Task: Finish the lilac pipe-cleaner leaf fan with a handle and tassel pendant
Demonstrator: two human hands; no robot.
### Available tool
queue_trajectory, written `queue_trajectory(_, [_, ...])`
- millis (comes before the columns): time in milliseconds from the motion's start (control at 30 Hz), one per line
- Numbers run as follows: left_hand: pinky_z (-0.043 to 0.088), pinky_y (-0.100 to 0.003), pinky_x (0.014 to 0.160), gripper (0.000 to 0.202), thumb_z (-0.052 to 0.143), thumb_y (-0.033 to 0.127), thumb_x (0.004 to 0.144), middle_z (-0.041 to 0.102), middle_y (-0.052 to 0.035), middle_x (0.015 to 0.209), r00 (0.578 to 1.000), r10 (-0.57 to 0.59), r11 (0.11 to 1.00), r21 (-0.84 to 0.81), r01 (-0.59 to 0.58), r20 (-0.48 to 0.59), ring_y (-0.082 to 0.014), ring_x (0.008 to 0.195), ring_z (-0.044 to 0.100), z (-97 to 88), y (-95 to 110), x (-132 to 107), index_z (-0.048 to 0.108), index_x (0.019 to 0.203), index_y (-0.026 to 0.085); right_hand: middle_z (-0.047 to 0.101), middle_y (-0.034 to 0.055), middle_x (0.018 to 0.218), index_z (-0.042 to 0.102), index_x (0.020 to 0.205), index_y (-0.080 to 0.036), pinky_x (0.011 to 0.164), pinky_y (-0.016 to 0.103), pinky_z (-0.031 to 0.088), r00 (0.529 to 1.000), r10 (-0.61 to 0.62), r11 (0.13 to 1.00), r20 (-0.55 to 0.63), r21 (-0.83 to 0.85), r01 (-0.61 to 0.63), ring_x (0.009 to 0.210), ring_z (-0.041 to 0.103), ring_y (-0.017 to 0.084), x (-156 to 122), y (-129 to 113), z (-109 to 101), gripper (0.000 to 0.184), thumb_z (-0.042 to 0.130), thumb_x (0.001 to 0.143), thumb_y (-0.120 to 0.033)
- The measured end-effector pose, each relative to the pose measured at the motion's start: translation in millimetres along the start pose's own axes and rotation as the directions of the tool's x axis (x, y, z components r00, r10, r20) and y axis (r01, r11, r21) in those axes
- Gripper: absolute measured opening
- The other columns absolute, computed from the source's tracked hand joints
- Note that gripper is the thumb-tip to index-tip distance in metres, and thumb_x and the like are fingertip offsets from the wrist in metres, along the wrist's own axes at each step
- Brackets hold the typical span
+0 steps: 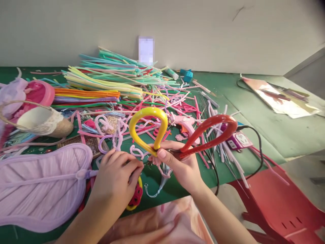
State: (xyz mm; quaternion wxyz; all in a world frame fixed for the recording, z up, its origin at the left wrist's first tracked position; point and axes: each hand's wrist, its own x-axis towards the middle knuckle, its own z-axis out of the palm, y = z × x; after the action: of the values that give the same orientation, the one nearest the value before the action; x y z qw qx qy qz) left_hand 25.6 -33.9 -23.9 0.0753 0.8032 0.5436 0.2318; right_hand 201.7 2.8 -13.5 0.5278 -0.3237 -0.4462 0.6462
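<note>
My right hand (180, 165) is closed around the joined ends of two pipe-cleaner loops, a yellow loop (149, 117) on the left and a red loop (213, 127) on the right, held up over the green table (243, 112). My left hand (115, 176) sits just left of it with fingers curled and pinched near the loops' base; what it grips is too small to name. A red and yellow piece (135, 198) lies partly under the left hand.
A big lilac leaf-shaped piece (40, 184) lies at the left. Bundles of coloured pipe cleaners (101, 81) fill the back. A pink glue gun (186, 123), a power strip (238, 140) with black cable, and a red plastic chair (276, 203) stand to the right.
</note>
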Motion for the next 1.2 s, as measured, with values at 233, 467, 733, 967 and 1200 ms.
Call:
queue_trajectory(233, [0.043, -0.066, 0.089, 0.013, 0.054, 0.012, 0.089, 0.07, -0.0071, 0.086, 0.979, 0.17, 0.953, 0.234, -0.192, 0.111, -0.0329, 0.092, 0.064, -4.1, -10.6, 23.7, 0.066, 0.088, 0.017, 0.07, -0.0031, 0.067, 0.078, 0.088, -0.028, 0.06, 0.025, 0.056, 0.995, -0.094, 0.996, -0.043, -0.008, 0.094, 0.06, 0.065, 0.011, 2.2, -1.8, -5.0, 0.006, 0.077, 0.082, -0.026])
queue_trajectory(467, [0.034, -0.055, 0.103, 0.017, 0.049, 0.016, 0.096, 0.069, -0.0006, 0.092, 0.899, 0.394, 0.916, -0.001, -0.401, 0.189, -0.0218, 0.094, 0.06, -5.4, -23.4, 27.1, 0.064, 0.09, 0.022, 0.071, -0.0023, 0.067, 0.078, 0.091, -0.028, 0.059, 0.026, 0.054, 0.992, -0.091, 0.996, -0.092, -0.004, 0.091, 0.062, 0.065, 0.012, -6.4, -3.0, -12.9, 0.008, 0.076, 0.083, -0.03])
queue_trajectory(733, [0.039, -0.046, 0.098, 0.016, 0.062, 0.025, 0.092, 0.066, 0.0002, 0.081, 0.979, 0.145, 0.976, -0.183, -0.118, 0.142, -0.0189, 0.085, 0.058, -1.9, -21.8, 20.9, 0.07, 0.078, 0.022, 0.071, -0.004, 0.068, 0.078, 0.089, -0.03, 0.062, 0.022, 0.058, 0.995, -0.069, 0.998, -0.066, -0.004, 0.069, 0.062, 0.066, 0.01, -4.7, 4.0, -5.4, 0.009, 0.076, 0.082, -0.024])
queue_trajectory(967, [0.046, -0.039, 0.082, 0.01, 0.069, 0.023, 0.085, 0.069, -0.0014, 0.08, 0.986, 0.087, 0.973, -0.224, -0.054, 0.144, -0.0207, 0.085, 0.06, -0.2, -22.2, 24.7, 0.075, 0.076, 0.021, 0.072, -0.0034, 0.068, 0.078, 0.087, -0.026, 0.063, 0.024, 0.06, 0.999, -0.033, 0.999, -0.034, 0.005, 0.033, 0.061, 0.068, 0.011, -1.8, 2.0, -3.5, 0.006, 0.076, 0.081, -0.024])
queue_trajectory(1200, [0.046, -0.043, 0.088, 0.01, 0.069, 0.022, 0.084, 0.071, -0.0012, 0.082, 0.986, 0.054, 0.973, -0.232, -0.016, 0.16, -0.0213, 0.087, 0.061, -1.6, -20.5, 24.2, 0.076, 0.076, 0.023, 0.072, -0.0016, 0.067, 0.076, 0.084, -0.024, 0.061, 0.031, 0.061, 0.998, -0.026, 0.998, -0.051, -0.064, 0.023, 0.059, 0.067, 0.015, -0.3, 3.8, -3.0, 0.01, 0.077, 0.08, -0.032])
